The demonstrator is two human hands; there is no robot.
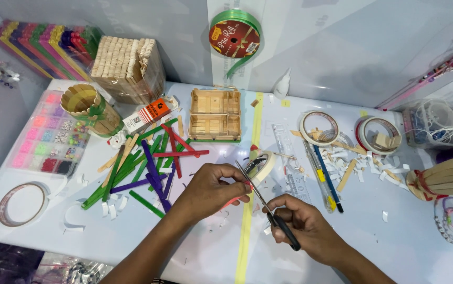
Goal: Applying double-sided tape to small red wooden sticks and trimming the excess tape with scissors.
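While right hand (310, 231) grips scissors (266, 205), blades apart; left hand (210, 189) pinches red stick (239, 199).

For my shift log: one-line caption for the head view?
Right hand works scissors on a red stick held by left hand over a craft-strewn table.

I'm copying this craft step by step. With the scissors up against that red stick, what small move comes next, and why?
Probably close the scissors: the right hand holds their blades open around the red stick, which the left hand pinches steady above the white table.
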